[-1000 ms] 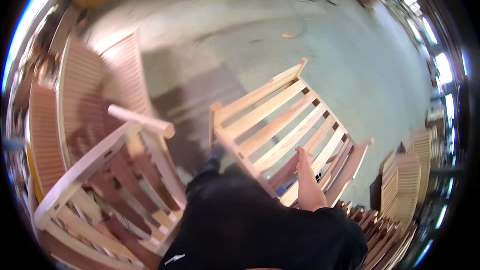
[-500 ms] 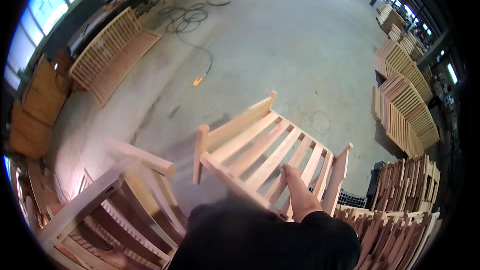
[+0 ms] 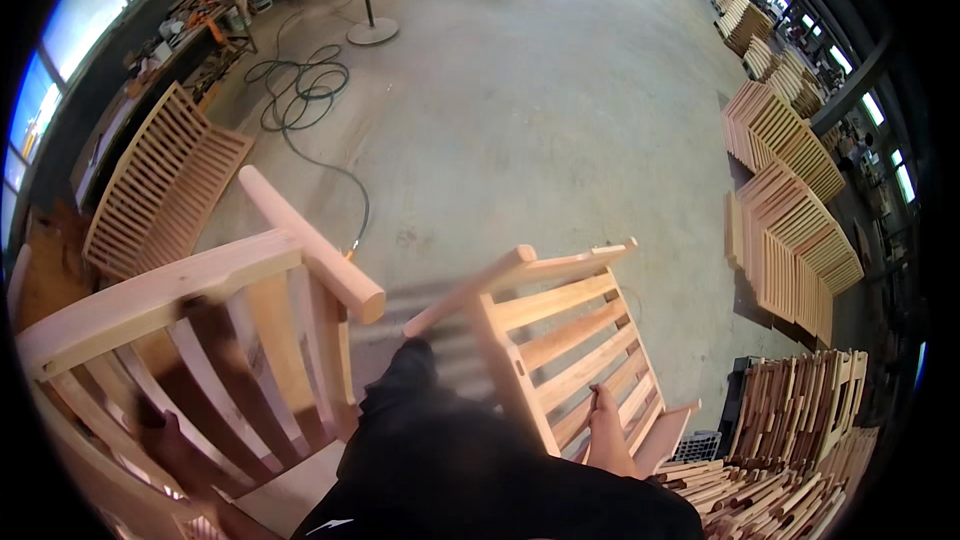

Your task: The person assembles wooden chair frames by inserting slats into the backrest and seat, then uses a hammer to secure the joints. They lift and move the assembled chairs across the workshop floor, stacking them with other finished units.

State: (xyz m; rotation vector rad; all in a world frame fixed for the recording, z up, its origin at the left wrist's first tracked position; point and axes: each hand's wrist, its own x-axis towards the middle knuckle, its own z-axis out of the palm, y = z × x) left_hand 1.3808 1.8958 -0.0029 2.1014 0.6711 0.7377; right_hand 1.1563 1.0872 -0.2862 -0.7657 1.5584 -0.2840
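Observation:
My right hand (image 3: 607, 430) is closed round a slat of a pale wooden slatted frame (image 3: 575, 348), which has thick posts at its corners. That frame hangs tilted on my right, with the floor showing through its gaps. On my left, a second slatted wooden frame (image 3: 160, 290) stands close and large, with a curved top rail, upright slats and a rounded post at its end. My left hand (image 3: 165, 432) shows darkly among its slats, its fingers seemingly wrapped round one; shadow hides the exact grip.
Bundles of wooden parts (image 3: 790, 410) stand at the near right beside a grey crate (image 3: 697, 447). Slatted panels (image 3: 790, 240) lie stacked farther along the right. A slatted bench piece (image 3: 165, 185), a coiled hose (image 3: 300, 90) and a stand base (image 3: 373, 32) are at the left.
The left frame has risen and swung forward into fuller view. The right frame has turned and tilted, staying in my right hand. My view has shifted to the right.

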